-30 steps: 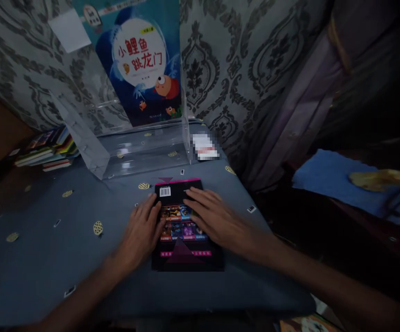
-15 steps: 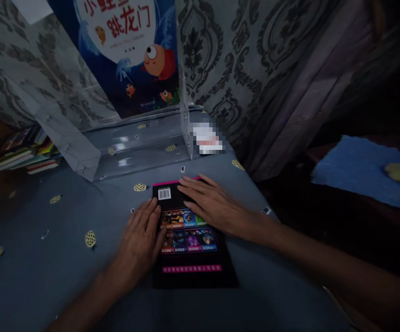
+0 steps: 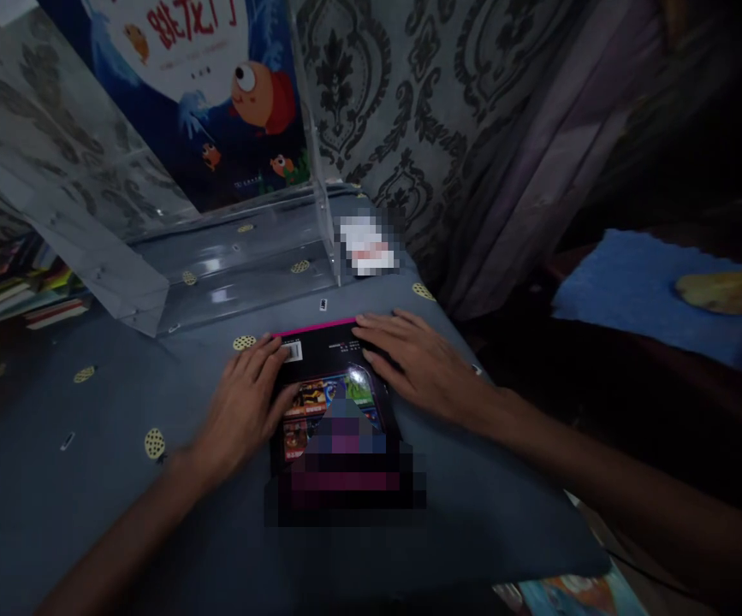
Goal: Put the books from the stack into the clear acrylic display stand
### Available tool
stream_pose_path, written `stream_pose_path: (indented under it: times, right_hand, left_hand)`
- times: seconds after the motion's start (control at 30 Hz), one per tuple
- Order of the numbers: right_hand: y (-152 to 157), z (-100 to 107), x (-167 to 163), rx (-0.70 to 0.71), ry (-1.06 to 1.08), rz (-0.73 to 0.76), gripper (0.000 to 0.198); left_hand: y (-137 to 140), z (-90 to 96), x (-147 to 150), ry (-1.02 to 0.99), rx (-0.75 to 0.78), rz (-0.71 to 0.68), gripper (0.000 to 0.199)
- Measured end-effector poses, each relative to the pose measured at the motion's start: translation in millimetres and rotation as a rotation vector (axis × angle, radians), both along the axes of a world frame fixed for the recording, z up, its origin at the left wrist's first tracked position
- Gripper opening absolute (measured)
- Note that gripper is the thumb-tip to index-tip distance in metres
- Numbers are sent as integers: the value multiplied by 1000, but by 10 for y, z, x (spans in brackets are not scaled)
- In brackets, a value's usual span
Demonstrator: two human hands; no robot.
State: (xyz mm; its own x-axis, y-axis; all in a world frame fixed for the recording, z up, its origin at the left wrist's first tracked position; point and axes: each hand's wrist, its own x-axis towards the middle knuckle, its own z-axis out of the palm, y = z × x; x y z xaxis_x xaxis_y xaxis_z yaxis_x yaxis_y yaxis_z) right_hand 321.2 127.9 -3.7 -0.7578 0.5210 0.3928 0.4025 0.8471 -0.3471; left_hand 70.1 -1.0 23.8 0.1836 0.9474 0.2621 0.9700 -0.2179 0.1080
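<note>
A black book (image 3: 329,351) lies on the cloth-covered table, back cover up, with a pink strip along its far edge, a barcode and rows of small colourful pictures. Its near part is blurred by pixelation. My left hand (image 3: 246,402) rests along the book's left edge, thumb over the cover, fingers stretched beside the barcode. At the far right corner, my right hand (image 3: 425,368) lies with its fingers extended, their tips touching the cover. Both hands are open, thumbs apart from fingers.
A clear acrylic stand (image 3: 133,299) holds a blue picture book (image 3: 255,162) with orange fish at the back. Stacked books (image 3: 20,287) sit at the left. A pixelated white item (image 3: 367,248) lies right of the stand. Beyond the table's right edge is a blue cloth (image 3: 620,291).
My right hand has slid off the cover's middle to its far right corner. My left hand has shifted toward the far left corner. The view has turned slightly right and down.
</note>
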Motion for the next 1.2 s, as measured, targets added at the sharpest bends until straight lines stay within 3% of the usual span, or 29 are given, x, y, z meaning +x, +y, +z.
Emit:
stream_pose_path:
  times: [0.3,0.73,1.0,1.2]
  right_hand:
    - [28,-31,6,-103,48,7,39]
    - [16,-33,23,-113,-7,23,49]
    - [19,-52,19,-91,-31,13,51]
    - [4,-5,16,-79,-43,26,52]
  left_hand:
    - [162,51,326,-32,-133,-244,42]
    - [-170,188,673,-7,-285,-462,38]
    - [-366,226,710,-24,-330,-555,50]
    - [-348,240,511,-137,-274,-538,39]
